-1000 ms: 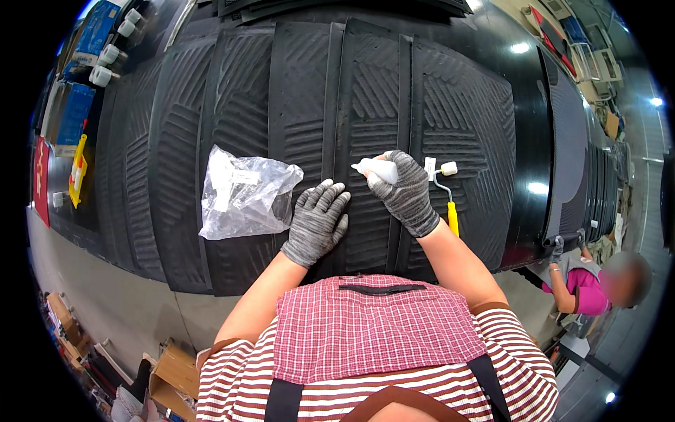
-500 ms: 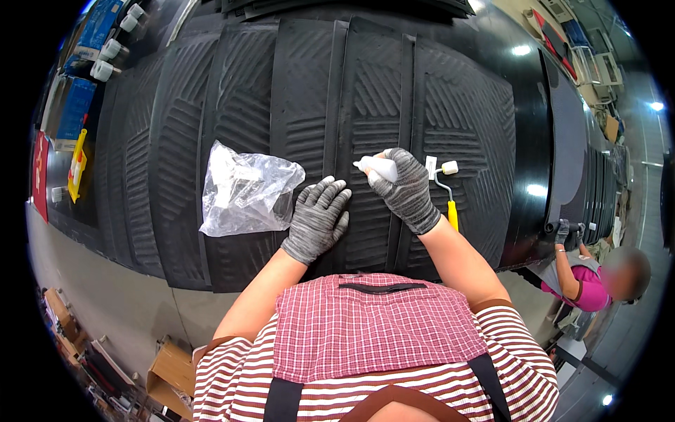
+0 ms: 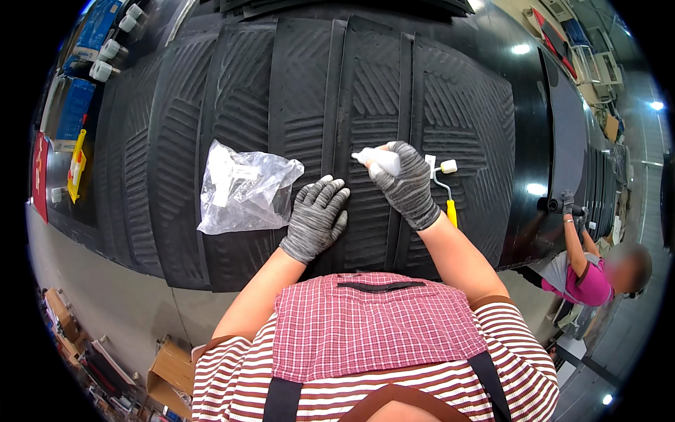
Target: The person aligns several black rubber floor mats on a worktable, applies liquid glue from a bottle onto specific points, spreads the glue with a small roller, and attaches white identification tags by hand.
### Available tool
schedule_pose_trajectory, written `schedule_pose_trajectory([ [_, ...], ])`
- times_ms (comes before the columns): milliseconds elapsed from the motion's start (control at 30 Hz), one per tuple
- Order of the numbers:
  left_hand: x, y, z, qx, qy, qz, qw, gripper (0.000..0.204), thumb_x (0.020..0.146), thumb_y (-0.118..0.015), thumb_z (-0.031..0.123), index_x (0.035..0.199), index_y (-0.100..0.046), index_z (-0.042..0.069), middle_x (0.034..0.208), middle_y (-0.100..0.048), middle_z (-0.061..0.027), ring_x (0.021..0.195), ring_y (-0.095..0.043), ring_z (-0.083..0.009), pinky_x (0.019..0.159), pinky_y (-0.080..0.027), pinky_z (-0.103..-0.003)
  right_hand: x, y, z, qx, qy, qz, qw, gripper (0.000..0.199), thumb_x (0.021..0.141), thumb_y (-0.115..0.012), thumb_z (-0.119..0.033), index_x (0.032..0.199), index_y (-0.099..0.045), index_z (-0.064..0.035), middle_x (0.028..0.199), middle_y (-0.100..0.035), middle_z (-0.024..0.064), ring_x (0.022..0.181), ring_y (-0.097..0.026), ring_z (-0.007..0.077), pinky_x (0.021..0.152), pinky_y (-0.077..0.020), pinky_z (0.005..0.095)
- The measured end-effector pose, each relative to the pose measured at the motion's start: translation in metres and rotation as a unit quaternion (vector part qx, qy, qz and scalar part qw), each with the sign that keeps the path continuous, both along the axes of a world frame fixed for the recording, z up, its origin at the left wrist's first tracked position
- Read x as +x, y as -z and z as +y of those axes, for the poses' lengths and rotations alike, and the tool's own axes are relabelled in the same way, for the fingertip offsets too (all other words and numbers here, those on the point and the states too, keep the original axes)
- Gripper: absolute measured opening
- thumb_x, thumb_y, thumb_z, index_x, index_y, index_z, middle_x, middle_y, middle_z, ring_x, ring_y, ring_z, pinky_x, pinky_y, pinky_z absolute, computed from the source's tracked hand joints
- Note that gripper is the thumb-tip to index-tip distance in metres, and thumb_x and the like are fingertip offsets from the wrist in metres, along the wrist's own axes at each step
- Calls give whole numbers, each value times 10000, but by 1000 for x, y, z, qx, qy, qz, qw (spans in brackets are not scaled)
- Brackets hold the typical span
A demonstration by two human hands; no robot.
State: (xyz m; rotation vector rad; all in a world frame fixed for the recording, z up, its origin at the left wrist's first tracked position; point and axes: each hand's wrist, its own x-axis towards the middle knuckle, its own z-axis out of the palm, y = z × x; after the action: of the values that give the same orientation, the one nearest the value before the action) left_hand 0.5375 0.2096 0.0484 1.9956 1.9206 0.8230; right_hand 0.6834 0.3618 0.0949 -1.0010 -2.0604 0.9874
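Observation:
In a grey striped glove, my right hand is closed round a small white squeeze bottle, tilted with its nozzle pointing left, just over a black ribbed rubber sheet. Whether the nozzle touches the sheet I cannot tell. My gloved left hand lies flat on the black sheets, fingers stretched out. Beside it on the left is a crumpled clear plastic bag with a white label; a dark part shows through it. Right of my right hand lies a small white roller with a yellow handle.
Overlapping black sheets cover the table. At the left edge lie a yellow tool, blue boxes and several white rollers. To the right, a co-worker handles a black roll. An open cardboard box stands on the floor behind.
The bottle's nozzle has shifted slightly away from me, with my right hand tilting along. My left hand stays in place. The co-worker's hands have moved farther along the sheet at the right.

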Motion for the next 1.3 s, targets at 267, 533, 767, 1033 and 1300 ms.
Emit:
schedule_pose_trajectory([
  [267, 0, 2, -1, -1, -2, 0, 1000, 446, 790, -636, 218, 1217, -595, 96, 1311, -539, -89, 1281, -450, -284, 1069, -323, -452, -8, -8, 14, 14, 16, -36, 999, 267, 765, -733, -152, 957, -611, -12, 871, -643, 135, 769, -655, 281, 701, -537, 368],
  [533, 0, 0, 1, 2, 0, -7, 1000, 446, 785, -637, 207, 1213, -596, 88, 1300, -545, -95, 1273, -459, -289, 1062, -332, -450, -10, -2, 12, 37, 23, -22, 999, 271, 757, -738, -156, 950, -613, -12, 860, -636, 143, 763, -647, 288, 703, -531, 376],
  [767, 0, 0, 1, -2, -1, -4, 1000, 446, 782, -641, 206, 1211, -597, 91, 1301, -544, -91, 1276, -456, -288, 1064, -331, -447, -3, -6, 19, 29, 23, -40, 999, 282, 759, -743, -171, 949, -609, -12, 866, -638, 150, 776, -647, 299, 709, -531, 381],
  [1033, 1, 0, 1, -2, -6, 1, 1000, 449, 781, -644, 210, 1215, -597, 103, 1306, -541, -84, 1278, -454, -283, 1069, -322, -448, 8, -5, 7, 88, 2, -50, 995, 298, 768, -738, -183, 969, -603, -8, 858, -642, 148, 787, -652, 300, 713, -529, 380],
  [1300, 1, 0, 0, -1, -8, 1, 1000, 449, 778, -644, 209, 1212, -598, 102, 1305, -542, -84, 1277, -455, -283, 1066, -325, -449, 12, -2, 3, 41, -5, -54, 998, 300, 765, -746, -202, 957, -607, -19, 862, -644, 146, 782, -655, 295, 700, -533, 385],
])
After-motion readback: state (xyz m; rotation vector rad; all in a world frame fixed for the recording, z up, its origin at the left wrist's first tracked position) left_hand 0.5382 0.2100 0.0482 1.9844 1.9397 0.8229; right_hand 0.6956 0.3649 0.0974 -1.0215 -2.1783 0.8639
